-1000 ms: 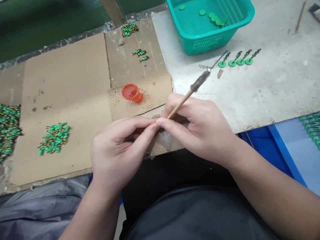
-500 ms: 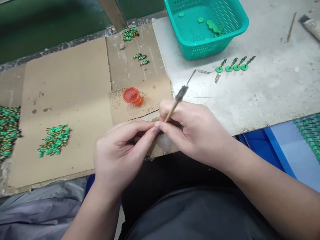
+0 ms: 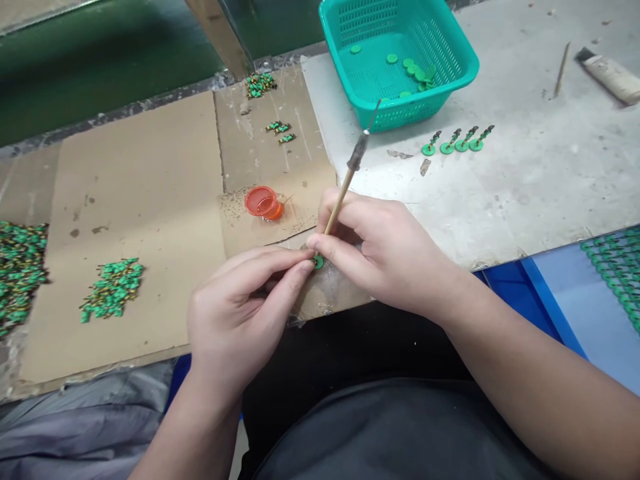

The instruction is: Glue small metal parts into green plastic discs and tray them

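L hand [image 3: 240, 313] and R hand [image 3: 385, 257] pinch a small green disc [image 3: 318, 263] between their fingertips, R hand also gripping a wood-handled pick [image 3: 351, 167] angled up, away from the disc. Looks done so far: 4 stemmed green discs [image 3: 453, 141] lined up on the concrete bench [image 3: 525, 193]. Seemingly left: loose discs [image 3: 415, 72] in the teal basket [image 3: 385, 117], green-and-gold parts [image 3: 113, 290] heaped on cardboard [image 3: 150, 167].

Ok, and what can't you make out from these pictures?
Head view only:
- Small green disc: the left hand and right hand hide most of it, and anything attached to it.
- Wooden-handled tool's thin metal tip: too fine and blurred to see its end.
- Round red plastic cup: glare hides its contents.
- Green beaded strips on the blue surface: cut off by the right edge.
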The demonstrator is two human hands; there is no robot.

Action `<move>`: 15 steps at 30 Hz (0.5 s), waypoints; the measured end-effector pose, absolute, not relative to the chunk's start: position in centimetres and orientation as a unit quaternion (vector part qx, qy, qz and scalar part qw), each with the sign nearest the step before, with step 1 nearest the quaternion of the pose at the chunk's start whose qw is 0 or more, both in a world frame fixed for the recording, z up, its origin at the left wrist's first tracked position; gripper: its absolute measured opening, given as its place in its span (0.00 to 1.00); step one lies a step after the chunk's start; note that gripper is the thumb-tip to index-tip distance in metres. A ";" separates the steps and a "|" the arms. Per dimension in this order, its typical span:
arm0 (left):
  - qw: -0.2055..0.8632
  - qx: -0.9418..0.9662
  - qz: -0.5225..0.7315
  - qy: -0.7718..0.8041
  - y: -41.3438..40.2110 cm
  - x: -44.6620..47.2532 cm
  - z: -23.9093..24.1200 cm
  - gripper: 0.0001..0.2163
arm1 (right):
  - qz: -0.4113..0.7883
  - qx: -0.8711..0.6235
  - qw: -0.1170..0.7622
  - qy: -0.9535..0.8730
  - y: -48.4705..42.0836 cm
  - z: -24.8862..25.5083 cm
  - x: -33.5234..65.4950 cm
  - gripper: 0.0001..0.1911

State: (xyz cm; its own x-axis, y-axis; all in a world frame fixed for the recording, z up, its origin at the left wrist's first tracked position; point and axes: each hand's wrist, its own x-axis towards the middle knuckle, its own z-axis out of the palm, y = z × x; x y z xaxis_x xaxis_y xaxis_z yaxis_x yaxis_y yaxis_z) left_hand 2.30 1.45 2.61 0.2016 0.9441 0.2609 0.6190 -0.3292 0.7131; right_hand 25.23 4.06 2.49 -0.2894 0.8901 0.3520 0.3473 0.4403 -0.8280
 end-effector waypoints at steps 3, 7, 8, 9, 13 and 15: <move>0.237 0.736 0.347 0.531 1.4 2.4 2.7 0.06 | 0.325 -0.405 0.416 -0.747 4.2 2.4 25.3 0.15; 0.237 0.736 0.347 0.531 1.4 2.4 2.7 0.07 | 0.328 -0.407 0.401 -0.753 4.1 2.3 25.5 0.15; 0.236 0.736 0.347 0.531 1.4 2.4 2.7 0.07 | 0.329 -0.407 0.399 -0.753 4.2 2.3 25.4 0.14; 0.235 0.735 0.348 0.533 1.3 2.4 2.7 0.07 | 0.329 -0.408 0.397 -0.753 4.2 2.3 25.4 0.14; 0.232 0.733 0.345 0.539 1.3 2.1 2.5 0.07 | 0.329 -0.409 0.397 -0.753 4.3 2.3 25.4 0.14; 0.231 0.733 0.344 0.539 1.3 2.0 2.4 0.06 | 0.327 -0.407 0.397 -0.755 4.3 2.4 25.4 0.14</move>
State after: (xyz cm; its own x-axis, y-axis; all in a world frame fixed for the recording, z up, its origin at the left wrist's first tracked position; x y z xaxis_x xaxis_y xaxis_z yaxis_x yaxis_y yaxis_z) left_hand 2.00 1.26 2.41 0.1825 0.9497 0.2543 0.6316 -0.3115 0.7100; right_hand 25.43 4.34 2.38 -0.3531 0.8740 0.3339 0.3549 0.4553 -0.8165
